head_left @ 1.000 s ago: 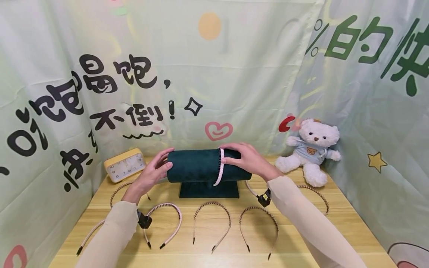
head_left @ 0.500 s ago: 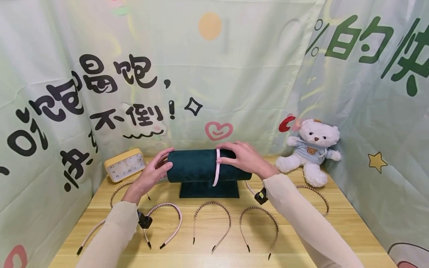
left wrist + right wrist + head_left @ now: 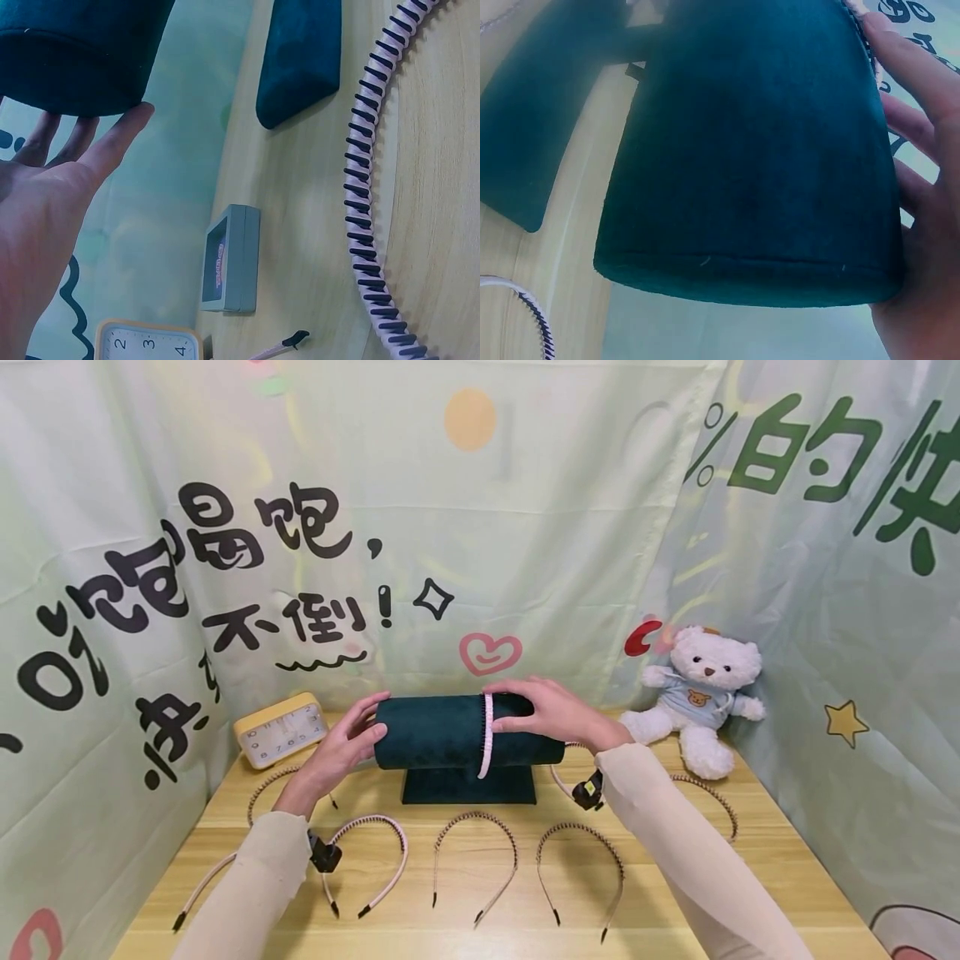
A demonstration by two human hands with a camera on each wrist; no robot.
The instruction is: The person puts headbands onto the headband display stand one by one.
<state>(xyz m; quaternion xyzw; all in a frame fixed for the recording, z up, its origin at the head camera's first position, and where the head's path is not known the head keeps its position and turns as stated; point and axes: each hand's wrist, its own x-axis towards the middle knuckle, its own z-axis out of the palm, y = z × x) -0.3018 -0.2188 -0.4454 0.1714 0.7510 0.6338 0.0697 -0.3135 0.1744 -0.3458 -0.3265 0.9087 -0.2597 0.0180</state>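
A dark teal velvet roll-shaped display stand (image 3: 427,731) stands at the back of the table. A white headband (image 3: 487,752) with dark teeth inside sits over the roll, right of its middle. My left hand (image 3: 345,747) holds the roll's left end, thumb at the front and fingertips toward the top and back; in the left wrist view its fingers (image 3: 112,146) touch the rim. My right hand (image 3: 558,714) pinches the headband, thumb at its front side and index finger at the top. The right wrist view shows the thumb (image 3: 900,49) at the band; its other fingers lie behind the roll.
Several headbands lie on the wooden table, among them a pinkish one (image 3: 406,843), two thin ones (image 3: 516,852) (image 3: 621,864) and one at right (image 3: 727,810). A yellow clock (image 3: 281,731) stands back left, a white teddy bear (image 3: 697,702) back right. Printed curtains surround the table.
The headband on the roll has moved slightly left and stands straighter. My right hand shifted left with it, then its wrist drew a little right. The left hand has stayed in place.
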